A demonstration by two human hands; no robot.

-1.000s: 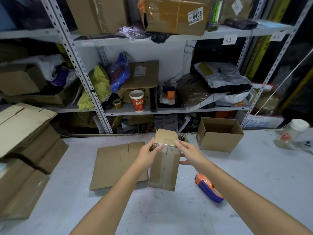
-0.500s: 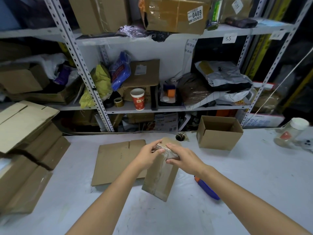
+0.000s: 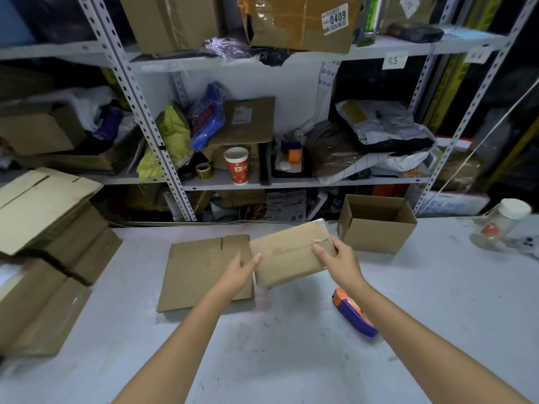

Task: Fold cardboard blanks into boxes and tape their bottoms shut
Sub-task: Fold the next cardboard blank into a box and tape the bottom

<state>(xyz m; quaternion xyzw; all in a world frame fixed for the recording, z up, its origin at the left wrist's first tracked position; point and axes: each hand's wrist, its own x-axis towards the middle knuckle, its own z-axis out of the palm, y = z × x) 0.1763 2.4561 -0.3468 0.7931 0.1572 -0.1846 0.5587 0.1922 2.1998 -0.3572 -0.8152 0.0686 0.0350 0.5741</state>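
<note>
A small taped cardboard box (image 3: 287, 252) hangs above the white table (image 3: 291, 345), tilted with its taped bottom facing me. My right hand (image 3: 338, 260) grips its right end, fingers curled over the edge. My left hand (image 3: 240, 271) touches the box's lower left corner with straight fingers. A flat cardboard blank (image 3: 201, 272) lies on the table under my left hand. The orange and blue tape dispenser (image 3: 354, 312) lies on the table below my right wrist.
A finished open box (image 3: 377, 223) stands at the back right. Stacks of flat blanks (image 3: 43, 228) fill the left side. A clear jar with a white lid (image 3: 501, 225) stands at the far right. Cluttered metal shelves (image 3: 175, 176) rise behind the table.
The box has been turned from upright to lying sideways, lifted up and to the right. My left hand has slipped from its top to its lower left corner.
</note>
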